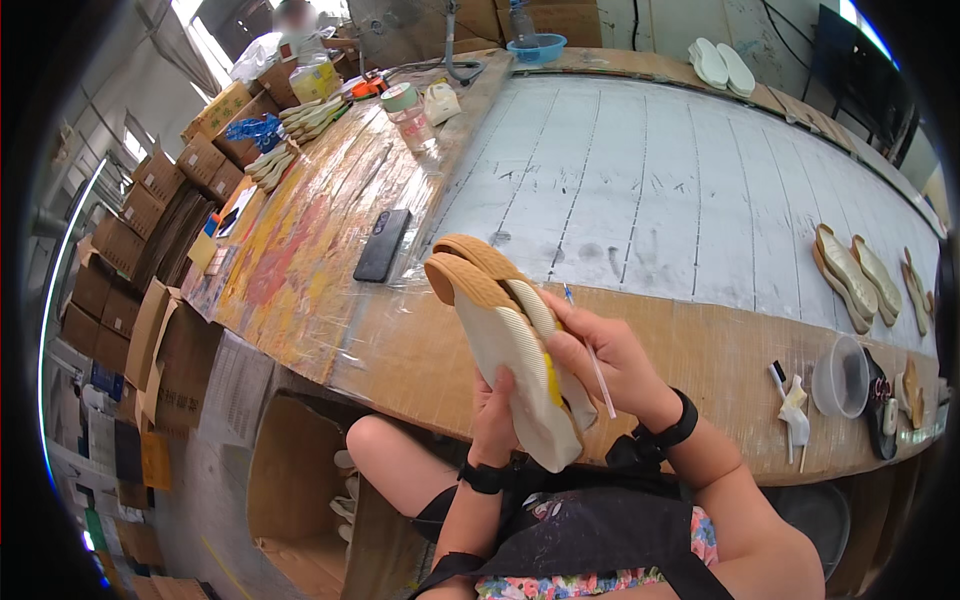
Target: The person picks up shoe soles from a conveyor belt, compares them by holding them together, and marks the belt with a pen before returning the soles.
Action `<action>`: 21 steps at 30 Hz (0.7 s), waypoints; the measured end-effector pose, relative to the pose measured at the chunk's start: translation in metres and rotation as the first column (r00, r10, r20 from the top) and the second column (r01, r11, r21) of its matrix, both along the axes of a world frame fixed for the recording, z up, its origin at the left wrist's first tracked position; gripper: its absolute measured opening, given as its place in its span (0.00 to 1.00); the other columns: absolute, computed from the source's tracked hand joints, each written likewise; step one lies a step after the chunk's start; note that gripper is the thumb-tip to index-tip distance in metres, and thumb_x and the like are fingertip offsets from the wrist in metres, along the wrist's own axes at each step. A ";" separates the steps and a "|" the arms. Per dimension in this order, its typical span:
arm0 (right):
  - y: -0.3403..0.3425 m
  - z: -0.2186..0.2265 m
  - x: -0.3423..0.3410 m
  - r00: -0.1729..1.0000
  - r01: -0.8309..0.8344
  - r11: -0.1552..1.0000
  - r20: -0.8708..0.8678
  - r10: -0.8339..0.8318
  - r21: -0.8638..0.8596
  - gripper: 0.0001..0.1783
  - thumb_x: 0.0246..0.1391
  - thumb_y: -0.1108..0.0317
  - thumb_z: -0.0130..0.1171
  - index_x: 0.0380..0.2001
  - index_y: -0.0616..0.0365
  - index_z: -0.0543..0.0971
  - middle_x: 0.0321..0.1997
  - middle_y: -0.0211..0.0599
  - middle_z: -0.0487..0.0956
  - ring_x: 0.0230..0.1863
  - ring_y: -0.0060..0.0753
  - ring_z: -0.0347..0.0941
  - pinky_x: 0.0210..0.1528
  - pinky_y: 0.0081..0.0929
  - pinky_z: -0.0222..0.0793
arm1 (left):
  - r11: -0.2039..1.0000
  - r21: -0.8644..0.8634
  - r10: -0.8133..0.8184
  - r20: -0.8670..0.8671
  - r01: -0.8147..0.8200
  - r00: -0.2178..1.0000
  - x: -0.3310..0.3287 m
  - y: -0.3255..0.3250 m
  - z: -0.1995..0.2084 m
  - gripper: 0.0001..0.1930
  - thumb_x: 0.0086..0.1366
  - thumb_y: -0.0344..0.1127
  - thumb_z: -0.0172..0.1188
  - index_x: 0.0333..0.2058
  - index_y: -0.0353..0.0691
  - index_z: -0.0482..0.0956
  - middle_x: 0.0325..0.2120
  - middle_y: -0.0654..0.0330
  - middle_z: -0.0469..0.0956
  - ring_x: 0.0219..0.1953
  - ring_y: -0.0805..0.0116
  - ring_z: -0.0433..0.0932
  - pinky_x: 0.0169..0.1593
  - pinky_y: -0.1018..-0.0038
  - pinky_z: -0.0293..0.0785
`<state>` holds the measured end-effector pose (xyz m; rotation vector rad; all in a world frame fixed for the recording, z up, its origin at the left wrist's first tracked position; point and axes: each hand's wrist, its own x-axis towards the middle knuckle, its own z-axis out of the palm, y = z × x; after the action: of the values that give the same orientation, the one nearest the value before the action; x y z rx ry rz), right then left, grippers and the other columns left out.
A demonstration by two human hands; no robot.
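Note:
A pair of cream shoe soles (500, 345) with tan rubber ends and a yellow patch is held up over the near table edge, the two pressed together. My left hand (492, 418) grips them from the left and below, its thumb lying on the cream side. On their right side, my right hand (612, 358) is closed with a thin white stick (600, 383) between its fingers. That stick has a blue upper end and slants downward; its fine tip is too small to make out. The fingers of my right hand also touch the soles.
A black phone (383, 246) lies left of the soles. At right are a clear plastic tub (841, 376), a black-handled brush (779, 378) and more soles (858, 277). A cardboard box (290, 480) holding soles stands below the table. A person (293, 22) is at the far left.

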<state>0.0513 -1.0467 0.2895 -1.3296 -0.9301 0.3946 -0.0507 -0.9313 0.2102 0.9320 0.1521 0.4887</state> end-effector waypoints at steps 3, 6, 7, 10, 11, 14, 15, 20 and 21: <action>0.002 -0.015 -0.004 0.990 -0.087 0.992 -0.102 0.096 0.091 0.21 0.56 0.65 0.46 0.51 0.64 0.65 0.46 0.38 0.73 0.45 0.23 0.68 0.44 0.20 0.64 | 0.999 -0.002 -0.046 0.057 0.046 0.997 0.002 -0.004 0.032 0.21 0.63 0.43 0.42 0.52 0.40 0.58 0.45 0.57 0.67 0.44 0.68 0.69 0.46 0.69 0.69; -0.001 -0.021 -0.004 0.986 -0.077 0.997 -0.150 0.078 0.012 0.19 0.55 0.68 0.46 0.50 0.63 0.66 0.45 0.40 0.73 0.44 0.25 0.69 0.45 0.20 0.64 | 0.905 -0.373 -0.066 0.353 0.205 0.933 -0.010 0.001 0.035 0.24 0.62 0.46 0.44 0.53 0.39 0.57 0.46 0.55 0.65 0.46 0.64 0.66 0.49 0.63 0.65; 0.000 -0.022 -0.006 0.990 -0.055 0.998 -0.133 0.055 0.007 0.18 0.56 0.68 0.45 0.49 0.65 0.67 0.44 0.41 0.73 0.45 0.27 0.70 0.44 0.20 0.64 | 0.911 -0.373 -0.036 0.361 0.179 0.932 -0.016 0.006 0.037 0.24 0.62 0.46 0.44 0.53 0.39 0.57 0.46 0.55 0.65 0.46 0.64 0.66 0.49 0.63 0.65; -0.001 -0.032 -0.007 0.973 -0.054 0.998 -0.226 0.046 -0.028 0.18 0.56 0.69 0.45 0.48 0.66 0.67 0.45 0.42 0.73 0.45 0.28 0.70 0.44 0.21 0.65 | 0.883 -0.413 -0.018 0.444 0.223 0.896 -0.034 0.021 0.039 0.24 0.62 0.46 0.43 0.53 0.39 0.57 0.46 0.56 0.64 0.46 0.65 0.67 0.49 0.64 0.65; 0.000 -0.035 -0.007 0.970 -0.062 0.997 -0.239 0.049 -0.049 0.18 0.56 0.69 0.45 0.48 0.67 0.67 0.45 0.41 0.73 0.45 0.29 0.70 0.43 0.22 0.66 | 0.884 -0.442 0.040 0.397 0.153 0.917 -0.045 0.028 0.038 0.25 0.62 0.47 0.43 0.53 0.39 0.57 0.46 0.55 0.64 0.46 0.64 0.67 0.49 0.63 0.65; 0.000 -0.045 -0.005 0.960 -0.067 0.995 -0.275 0.045 -0.072 0.18 0.56 0.68 0.45 0.48 0.66 0.67 0.45 0.41 0.73 0.44 0.29 0.70 0.43 0.22 0.66 | 0.901 -0.422 0.236 0.285 -0.099 0.929 -0.079 0.048 0.045 0.26 0.62 0.49 0.42 0.54 0.39 0.57 0.46 0.54 0.64 0.46 0.62 0.67 0.50 0.62 0.64; -0.001 -0.046 -0.003 0.959 -0.062 0.995 -0.280 0.039 -0.072 0.17 0.56 0.68 0.46 0.47 0.66 0.68 0.45 0.41 0.73 0.43 0.29 0.71 0.43 0.22 0.66 | 0.890 -0.362 0.364 0.199 -0.277 0.910 -0.093 0.055 0.049 0.27 0.61 0.50 0.42 0.54 0.38 0.56 0.47 0.53 0.64 0.46 0.61 0.68 0.50 0.62 0.63; -0.003 -0.055 0.000 0.957 -0.046 0.994 -0.289 0.016 -0.098 0.17 0.56 0.68 0.46 0.45 0.66 0.69 0.43 0.40 0.74 0.42 0.27 0.71 0.42 0.21 0.66 | 0.803 -0.268 0.595 0.306 -0.533 0.743 -0.176 0.117 0.033 0.25 0.61 0.46 0.45 0.53 0.41 0.59 0.43 0.51 0.67 0.46 0.59 0.67 0.50 0.64 0.62; -0.004 -0.057 0.002 0.952 -0.047 0.994 -0.306 0.014 -0.102 0.17 0.55 0.67 0.46 0.45 0.66 0.69 0.42 0.39 0.74 0.41 0.27 0.71 0.42 0.21 0.66 | 0.836 -0.245 0.549 0.375 -0.491 0.747 -0.199 0.131 0.035 0.24 0.61 0.46 0.44 0.53 0.41 0.60 0.45 0.52 0.67 0.48 0.58 0.66 0.52 0.63 0.60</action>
<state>0.0535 -1.0504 0.2321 -1.3084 -0.6785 0.6628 -0.2501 -0.8007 0.2456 0.6179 0.0361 1.1889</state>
